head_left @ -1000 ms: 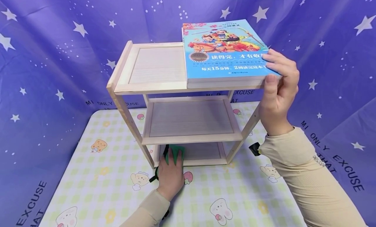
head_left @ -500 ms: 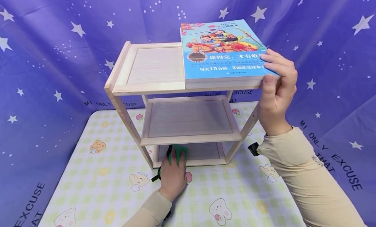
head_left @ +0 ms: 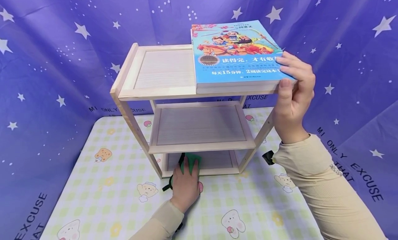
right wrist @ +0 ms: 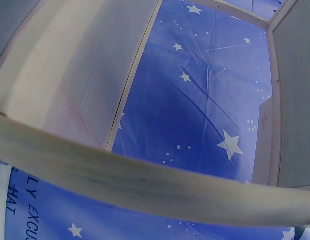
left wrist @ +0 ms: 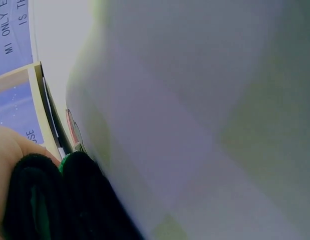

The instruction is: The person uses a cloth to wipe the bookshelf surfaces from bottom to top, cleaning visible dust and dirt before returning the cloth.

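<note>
The rack (head_left: 202,147) is pale, grained wood, built of straight posts and three framed rectangular shelves; it stands upright on your desk (head_left: 124,184), which is covered in a green-and-white check print. At the rack's bottom shelf, towards its left end, your left hand (head_left: 185,186) rests on a soft green cloth (head_left: 193,161), its fingers spread and extended over it. Beside that hand, a black, fuzzy-textured band (left wrist: 37,190) lies folded in the left wrist view.

The rack's top shelf bears a thick, blue, smooth-covered book (head_left: 236,67), lying flat across its right part. Your right hand (head_left: 295,95) is at the rack's top right corner, gripping the book's edge: fingers bent over the cover, thumb against the front. The right wrist view shows only wooden framing and backdrop. Behind the rack hangs a creased purple backdrop (head_left: 46,77) printed with white stars.
</note>
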A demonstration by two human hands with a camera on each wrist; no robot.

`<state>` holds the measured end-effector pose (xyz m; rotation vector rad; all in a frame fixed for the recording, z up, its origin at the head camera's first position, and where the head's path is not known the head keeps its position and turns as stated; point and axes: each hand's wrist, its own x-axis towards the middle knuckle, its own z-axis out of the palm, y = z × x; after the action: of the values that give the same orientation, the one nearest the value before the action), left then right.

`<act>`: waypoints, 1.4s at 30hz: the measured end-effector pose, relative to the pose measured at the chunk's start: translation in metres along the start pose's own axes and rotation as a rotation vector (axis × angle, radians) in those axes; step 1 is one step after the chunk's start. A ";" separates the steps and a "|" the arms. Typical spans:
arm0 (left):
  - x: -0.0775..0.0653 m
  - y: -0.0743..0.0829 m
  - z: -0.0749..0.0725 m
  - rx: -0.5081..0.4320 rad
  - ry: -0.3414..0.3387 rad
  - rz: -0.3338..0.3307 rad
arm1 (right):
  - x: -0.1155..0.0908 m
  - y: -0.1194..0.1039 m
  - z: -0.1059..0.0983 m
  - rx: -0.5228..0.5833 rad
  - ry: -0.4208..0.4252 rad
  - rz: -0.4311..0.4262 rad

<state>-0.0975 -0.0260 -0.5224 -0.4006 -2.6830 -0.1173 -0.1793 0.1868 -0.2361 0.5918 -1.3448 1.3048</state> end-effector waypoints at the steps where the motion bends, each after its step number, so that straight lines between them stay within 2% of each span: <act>1: 0.000 0.000 0.000 -0.003 -0.002 0.001 | 0.000 0.000 0.000 0.001 0.001 0.000; 15: 0.003 0.007 -0.001 0.025 -0.056 0.009 | 0.000 0.000 0.000 0.006 0.002 -0.003; 29: 0.005 0.014 -0.002 0.002 -0.022 0.015 | 0.000 0.001 -0.001 -0.002 -0.001 -0.004; 42: 0.006 0.017 0.002 0.010 -0.050 0.016 | 0.000 0.001 -0.001 -0.008 -0.007 -0.002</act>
<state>-0.0980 -0.0077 -0.5214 -0.4274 -2.7273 -0.0898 -0.1800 0.1882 -0.2369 0.5927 -1.3545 1.2966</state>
